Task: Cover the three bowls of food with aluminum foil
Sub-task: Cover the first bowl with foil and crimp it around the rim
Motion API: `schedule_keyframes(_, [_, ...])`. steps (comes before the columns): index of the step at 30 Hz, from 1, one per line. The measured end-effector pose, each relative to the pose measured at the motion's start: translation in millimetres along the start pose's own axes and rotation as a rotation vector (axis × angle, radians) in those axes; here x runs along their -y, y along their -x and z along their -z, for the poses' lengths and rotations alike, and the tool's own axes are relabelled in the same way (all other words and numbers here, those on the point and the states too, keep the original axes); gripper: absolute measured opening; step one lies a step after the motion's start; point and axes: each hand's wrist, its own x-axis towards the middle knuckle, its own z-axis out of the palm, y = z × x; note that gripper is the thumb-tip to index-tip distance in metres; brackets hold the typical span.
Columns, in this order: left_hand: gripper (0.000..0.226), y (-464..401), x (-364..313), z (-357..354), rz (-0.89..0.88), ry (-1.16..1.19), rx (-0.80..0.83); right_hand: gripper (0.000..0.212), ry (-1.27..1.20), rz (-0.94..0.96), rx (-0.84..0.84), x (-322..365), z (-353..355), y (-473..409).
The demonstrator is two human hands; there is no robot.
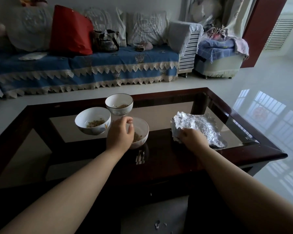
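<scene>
Left hand (120,134) curled loosely; right hand (193,138) palm-down.

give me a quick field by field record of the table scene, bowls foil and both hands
surface: dark wood-framed glass coffee table
bowls: three white ceramic bowls with food, all uncovered: left bowl, far bowl, near bowl
foil: crumpled aluminum foil sheet lying on the table's right side
left hand: at the near bowl's rim, fingers curled
right hand: on the foil's near edge; grasp unclear
</scene>
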Motion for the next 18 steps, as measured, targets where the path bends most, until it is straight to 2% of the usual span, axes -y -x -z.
schedule_keyframes(2, [0.026,4.8,13.4,2.5,0.004,-0.066,-0.088,0.034,0.007,0.002,-0.136,1.1,4.2,1.4])
schedule_keyframes(5, [0.040,-1.1,24.4,4.8,0.294,0.006,-0.100,0.031,0.012,0.013,-0.301,3.4,7.3,4.8])
schedule_keyframes(8, [0.050,-4.0,29.5,6.3,0.439,-0.025,0.017,0.029,-0.036,0.015,-0.414,6.3,9.5,5.8])
schedule_keyframes(11, [0.061,-3.8,30.4,8.7,0.604,0.053,0.162,0.017,0.023,0.237,-0.719,10.0,11.2,6.6])
schedule_keyframes(13, [0.068,-4.2,31.1,8.3,0.715,0.169,0.253,0.018,0.093,0.356,-0.908,11.5,11.1,4.4])
schedule_keyframes(15, [0.069,-3.6,31.7,8.6,0.714,0.182,0.300,0.018,0.111,0.416,-1.023,17.0,12.8,3.6])
schedule_keyframes(18, [0.051,-0.2,28.2,10.4,0.654,0.195,0.302,0.015,0.104,0.481,-1.154,27.9,17.2,4.8])
